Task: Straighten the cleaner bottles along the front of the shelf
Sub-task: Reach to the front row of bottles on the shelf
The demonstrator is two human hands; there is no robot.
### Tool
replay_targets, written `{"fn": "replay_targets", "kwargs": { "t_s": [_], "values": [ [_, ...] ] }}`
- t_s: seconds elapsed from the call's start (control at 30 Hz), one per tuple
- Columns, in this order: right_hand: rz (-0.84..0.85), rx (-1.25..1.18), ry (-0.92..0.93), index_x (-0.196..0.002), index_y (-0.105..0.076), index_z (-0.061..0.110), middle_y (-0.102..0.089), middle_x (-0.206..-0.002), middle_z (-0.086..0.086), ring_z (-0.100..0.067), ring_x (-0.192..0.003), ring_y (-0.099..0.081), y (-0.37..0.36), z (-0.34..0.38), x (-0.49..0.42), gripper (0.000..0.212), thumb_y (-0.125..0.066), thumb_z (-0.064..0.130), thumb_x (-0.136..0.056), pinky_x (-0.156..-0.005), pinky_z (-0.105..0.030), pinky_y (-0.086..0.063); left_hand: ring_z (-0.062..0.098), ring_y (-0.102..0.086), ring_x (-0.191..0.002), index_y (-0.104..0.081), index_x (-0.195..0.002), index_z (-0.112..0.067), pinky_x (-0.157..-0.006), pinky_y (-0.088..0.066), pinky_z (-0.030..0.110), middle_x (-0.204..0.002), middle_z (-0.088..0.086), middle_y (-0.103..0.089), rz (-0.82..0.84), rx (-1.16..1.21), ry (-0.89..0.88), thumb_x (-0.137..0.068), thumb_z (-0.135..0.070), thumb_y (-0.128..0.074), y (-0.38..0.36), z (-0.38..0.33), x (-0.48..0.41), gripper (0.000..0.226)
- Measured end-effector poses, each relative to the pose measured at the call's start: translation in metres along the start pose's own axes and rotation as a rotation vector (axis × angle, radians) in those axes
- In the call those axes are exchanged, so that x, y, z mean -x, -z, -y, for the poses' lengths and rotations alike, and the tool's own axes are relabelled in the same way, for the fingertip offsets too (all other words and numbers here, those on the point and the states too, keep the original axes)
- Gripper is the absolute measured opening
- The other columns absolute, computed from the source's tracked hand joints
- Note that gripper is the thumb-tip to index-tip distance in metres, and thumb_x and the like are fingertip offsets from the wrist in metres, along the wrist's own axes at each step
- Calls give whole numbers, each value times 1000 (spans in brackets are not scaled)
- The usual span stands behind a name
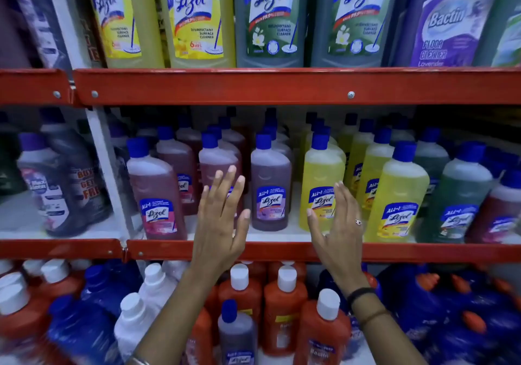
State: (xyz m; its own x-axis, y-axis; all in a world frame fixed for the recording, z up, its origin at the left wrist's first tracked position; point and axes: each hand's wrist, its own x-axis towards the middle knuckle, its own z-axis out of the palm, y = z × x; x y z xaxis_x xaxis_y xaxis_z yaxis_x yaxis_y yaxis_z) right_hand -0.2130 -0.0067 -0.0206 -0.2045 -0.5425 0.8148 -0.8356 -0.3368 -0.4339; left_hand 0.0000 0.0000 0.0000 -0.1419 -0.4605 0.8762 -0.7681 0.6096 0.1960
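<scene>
- Head view: the middle shelf with its red steel front rail [282, 250] carries rows of clear plastic cleaner bottles with blue caps, running pink, purple, yellow, then green from left to right.
- Left hand [220, 223]: raised before the shelf, fingers spread and flat, gripping nothing; it overlaps a pink bottle behind it, contact uncertain.
- Right hand [338, 232]: likewise flat and empty, fingertips at the label of the front yellow-liquid bottle [321, 184].
- Between the hands stands the front purple-liquid bottle [270, 184], upright and set back from the rail.
- The front pink-liquid bottle [156, 192] at the left leans and sits askew.
- Risk, as judged: a flat-palmed push high on these tall, narrow bottles could tip one backward into its row, or drag a neighbour out of line.
</scene>
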Motion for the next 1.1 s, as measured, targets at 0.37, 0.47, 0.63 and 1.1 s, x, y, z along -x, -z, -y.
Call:
{"fn": "replay_targets", "kwargs": {
  "t_s": [0.37, 0.47, 0.63, 1.1],
  "values": [
    [262, 155, -440, -144, -11, -4, -39, -136, -29, -44, -118, -48, -40, -17, -22, 119, -81, 48, -63, -92, -48, -45, 18, 0, -148, -15, -150, -24, -117, -12, 53, -161, -1, -10, 242, -205, 288, -94, -41, -30, -35, 47, 54, 61],
    [288, 250, -452, -142, -16, -5, -46, -130, -25, -40, -114, -52, -45, -23, -28, 118, -77, 58, -62, -92, -47, -43, 25, -2, -148, -4, -150, -34, -115, -4, 55, -161, 0, -7, 274, -309, 347, -92, -52, -26, -40, 56, 64, 64],
    [268, 301, -411, -125, -36, -8, -57, -118, -24, -38, -108, -56, -50, -30, -33, 103, -75, 61, -59, -98, -46, -41, 29, -8, -147, -6, -148, -37, -114, -7, 58, -161, 3, -11, 278, -345, 363, -91, -53, -28, -42, 56, 64, 63],
    [171, 341, -360, -117, -41, -5, -61, -108, -21, -38, -102, -60, -22, -26, -1, 95, -74, 59, -56, -102, -44, -38, 28, -10, -147, -19, -148, -32, -114, -7, 60, -160, 1, -16, 314, -345, 364, -92, -52, -28, -41, 55, 63, 60]
  ]
}}
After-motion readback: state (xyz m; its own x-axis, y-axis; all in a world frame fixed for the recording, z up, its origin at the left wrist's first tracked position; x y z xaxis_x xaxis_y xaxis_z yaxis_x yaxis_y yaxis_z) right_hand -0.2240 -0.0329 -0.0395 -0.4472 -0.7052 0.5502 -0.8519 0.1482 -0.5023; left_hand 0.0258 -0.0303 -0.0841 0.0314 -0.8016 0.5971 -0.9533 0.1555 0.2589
